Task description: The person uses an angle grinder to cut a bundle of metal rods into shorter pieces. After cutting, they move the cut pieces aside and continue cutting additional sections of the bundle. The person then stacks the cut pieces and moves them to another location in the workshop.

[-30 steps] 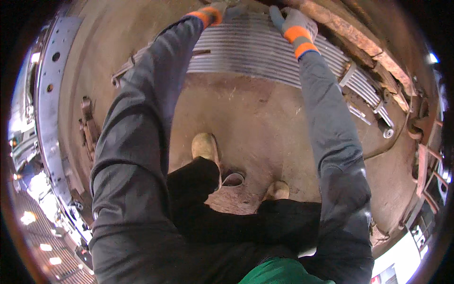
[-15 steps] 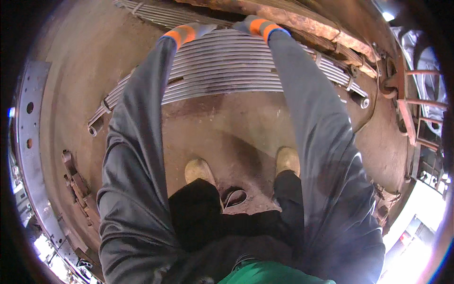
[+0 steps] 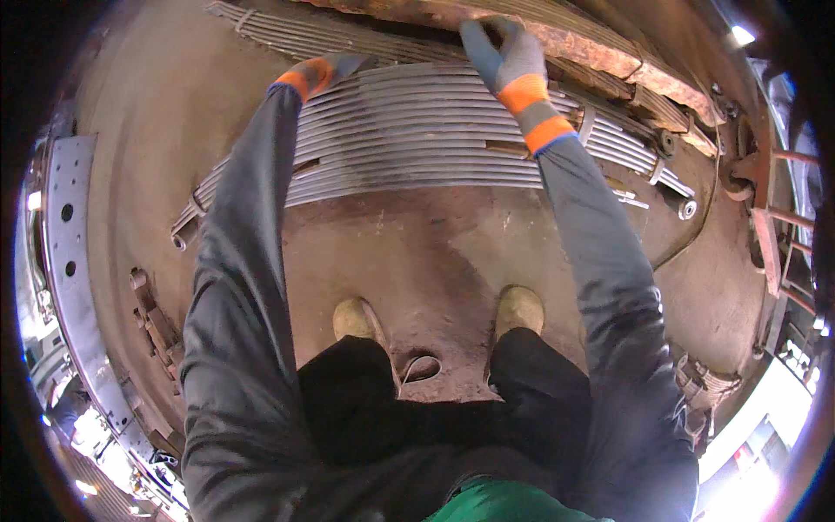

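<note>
A large leaf spring pack [image 3: 409, 130], made of several stacked grey steel leaves, lies on its side on the floor ahead of my feet. My left hand [image 3: 344, 65], in a grey-blue glove with an orange cuff, is at the pack's far edge, its fingertips partly hidden there. Raised above the far edge, my right hand [image 3: 509, 56] wears a matching glove. Its thumb stands apart from the bent fingers, and nothing shows between them. Behind that hand runs a rusty beam-like piece [image 3: 591, 48]. Clamps, such as the right-hand clip [image 3: 585, 126], wrap the leaves near the ends.
Another leaf spring [image 3: 287, 33] lies beyond the pack. On the left stands a long grey steel rail with holes [image 3: 70, 217], with rusty metal parts [image 3: 156, 322] beside it. A reddish metal frame [image 3: 765, 235] is at right. A strap loop [image 3: 424, 368] lies between my shoes.
My right hand has come away from the pack's far edge, rising and moving slightly right. My left hand stays near that edge, a little further left. The view has shifted slightly.
</note>
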The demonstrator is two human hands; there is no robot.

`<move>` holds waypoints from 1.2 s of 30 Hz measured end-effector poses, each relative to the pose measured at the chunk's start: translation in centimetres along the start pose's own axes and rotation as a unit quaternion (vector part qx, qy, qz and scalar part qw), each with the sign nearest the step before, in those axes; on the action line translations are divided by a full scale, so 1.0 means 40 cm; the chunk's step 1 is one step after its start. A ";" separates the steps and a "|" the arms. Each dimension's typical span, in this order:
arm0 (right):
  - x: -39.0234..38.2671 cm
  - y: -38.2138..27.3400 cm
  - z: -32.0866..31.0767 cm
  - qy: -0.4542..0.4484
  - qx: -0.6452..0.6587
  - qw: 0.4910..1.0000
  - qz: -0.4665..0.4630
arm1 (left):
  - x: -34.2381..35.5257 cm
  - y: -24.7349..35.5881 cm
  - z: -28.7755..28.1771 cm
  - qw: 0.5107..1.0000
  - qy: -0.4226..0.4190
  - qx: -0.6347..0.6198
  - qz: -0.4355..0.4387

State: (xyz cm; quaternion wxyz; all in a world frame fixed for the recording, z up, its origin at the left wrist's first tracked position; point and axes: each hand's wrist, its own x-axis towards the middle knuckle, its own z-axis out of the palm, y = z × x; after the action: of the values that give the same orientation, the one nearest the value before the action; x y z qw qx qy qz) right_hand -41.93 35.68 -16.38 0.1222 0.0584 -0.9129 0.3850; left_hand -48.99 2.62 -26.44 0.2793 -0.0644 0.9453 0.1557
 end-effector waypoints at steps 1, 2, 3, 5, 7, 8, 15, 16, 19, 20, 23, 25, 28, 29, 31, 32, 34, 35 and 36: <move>-0.015 -0.001 0.014 -0.006 -0.010 1.000 0.027 | -0.010 0.004 -0.006 0.999 0.015 0.032 0.001; -0.034 -0.004 0.022 -0.031 -0.034 0.995 0.091 | -0.025 0.004 -0.009 0.998 0.030 0.059 -0.001; -0.048 -0.010 0.021 -0.046 -0.062 0.995 0.070 | -0.043 0.004 -0.007 0.996 0.039 0.085 -0.004; -0.073 -0.030 0.026 -0.014 -0.059 0.998 -0.032 | -0.076 -0.005 -0.003 0.993 0.062 0.101 0.006; -0.119 -0.037 0.032 -0.008 -0.087 0.993 -0.076 | -0.109 -0.018 0.009 0.993 0.044 0.103 0.024; -0.118 -0.049 0.039 0.023 -0.089 0.987 -0.135 | -0.132 -0.024 0.002 0.993 0.046 0.108 0.028; -0.299 -0.029 0.007 0.011 -0.085 0.933 -0.349 | -0.415 -0.047 -0.071 0.976 0.068 0.179 0.107; -0.353 -0.030 -0.026 -0.025 -0.045 0.924 -0.380 | -0.490 -0.055 -0.093 0.971 0.082 0.193 0.119; -0.434 -0.043 -0.037 -0.130 0.016 0.899 -0.417 | -0.692 -0.089 -0.127 0.955 0.134 0.220 0.148; -0.442 -0.042 -0.027 -0.195 0.010 0.890 -0.411 | -0.754 -0.109 -0.126 0.951 0.154 0.222 0.152; -0.451 -0.049 0.028 -0.239 0.014 0.846 -0.476 | -0.928 -0.176 -0.003 0.944 0.243 0.191 0.118; -0.455 -0.050 0.066 -0.315 0.023 0.833 -0.454 | -1.000 -0.212 0.162 0.919 0.361 0.127 0.094; -0.489 -0.071 0.140 -0.342 -0.031 0.839 -0.421 | -1.061 -0.283 0.386 0.853 0.515 0.038 0.074; -0.506 -0.080 0.160 -0.352 -0.036 0.842 -0.406 | -1.063 -0.304 0.448 0.832 0.554 -0.016 0.016; -0.546 -0.104 0.195 -0.333 -0.054 0.850 -0.405 | -1.026 -0.355 0.525 0.797 0.591 -0.096 -0.079; -0.558 -0.118 0.218 -0.289 -0.045 0.859 -0.421 | -0.999 -0.386 0.537 0.795 0.587 -0.116 -0.103; -0.581 -0.148 0.267 -0.277 -0.037 0.875 -0.395 | -0.936 -0.429 0.542 0.790 0.596 -0.079 -0.121; -0.588 -0.160 0.284 -0.226 -0.006 0.901 -0.371 | -0.927 -0.443 0.541 0.789 0.605 -0.050 -0.092; -0.598 -0.171 0.306 -0.220 -0.026 0.909 -0.352 | -0.912 -0.459 0.535 0.805 0.586 -0.038 -0.086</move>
State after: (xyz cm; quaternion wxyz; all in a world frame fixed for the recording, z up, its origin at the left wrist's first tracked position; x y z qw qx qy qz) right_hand -19.71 22.43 -26.30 0.0471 0.4557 -0.8467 0.2705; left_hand -3.81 -6.34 -28.23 -0.3186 -0.2352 0.9128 0.0996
